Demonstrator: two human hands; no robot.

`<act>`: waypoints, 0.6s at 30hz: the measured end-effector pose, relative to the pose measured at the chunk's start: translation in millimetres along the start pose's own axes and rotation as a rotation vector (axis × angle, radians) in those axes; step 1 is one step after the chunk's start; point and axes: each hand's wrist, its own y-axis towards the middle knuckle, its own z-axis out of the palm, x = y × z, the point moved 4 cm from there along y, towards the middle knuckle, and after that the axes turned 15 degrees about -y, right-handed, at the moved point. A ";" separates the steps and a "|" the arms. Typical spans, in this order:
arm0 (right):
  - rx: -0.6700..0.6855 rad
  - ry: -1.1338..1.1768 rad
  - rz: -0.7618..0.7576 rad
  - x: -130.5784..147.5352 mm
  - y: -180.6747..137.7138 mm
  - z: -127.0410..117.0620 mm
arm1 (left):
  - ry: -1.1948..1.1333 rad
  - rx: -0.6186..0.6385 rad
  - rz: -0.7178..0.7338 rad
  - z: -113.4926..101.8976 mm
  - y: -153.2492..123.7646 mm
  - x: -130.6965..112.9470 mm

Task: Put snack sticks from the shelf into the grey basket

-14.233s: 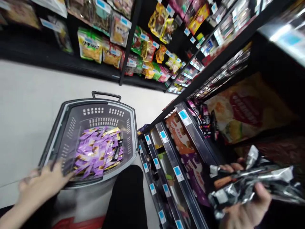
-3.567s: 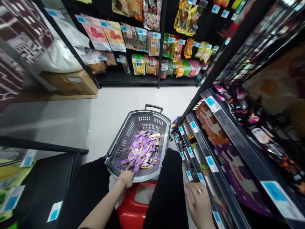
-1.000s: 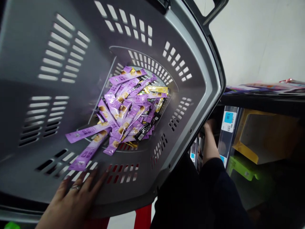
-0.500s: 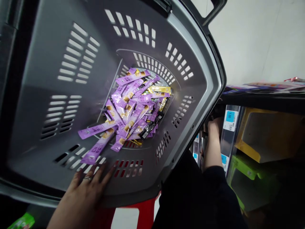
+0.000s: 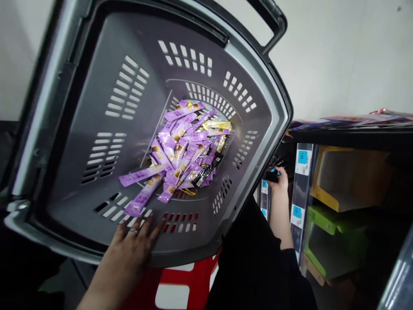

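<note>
Resting the left hand [image 5: 129, 247] with loosely spread fingers against the inner wall of the grey basket [image 5: 77, 206], low in the frame, just below purple sachets [image 5: 180, 157] heaped mid-frame inside. Gripping a small dark item [image 5: 272, 175] in the right hand [image 5: 281, 179], right of centre, beside a clear shelf strip [image 5: 300, 189] bearing price tags [image 5: 302, 160].

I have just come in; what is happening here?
A person's left hand rests over the rim of a grey basket, fingers spread against its inner wall. Inside lie purple packets, with some yellow ones and black ones. The right hand, beside a shelf, holds a small dark item, too unclear to name.
</note>
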 end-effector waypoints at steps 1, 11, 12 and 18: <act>0.031 0.009 -0.009 -2.2 -10.1 1.3 | 0.032 0.021 -0.007 0.0 0.7 -1.0; 0.087 -0.548 -0.200 -37.9 -106.9 -46.6 | -0.025 0.208 0.010 -19.0 4.7 -14.0; 0.080 -0.715 -0.207 -40.2 -116.3 -53.9 | -0.029 0.216 0.009 -21.4 5.0 -15.7; -0.042 -1.178 -0.133 -68.1 -190.6 -111.5 | -0.071 0.179 0.028 -21.0 5.5 -14.7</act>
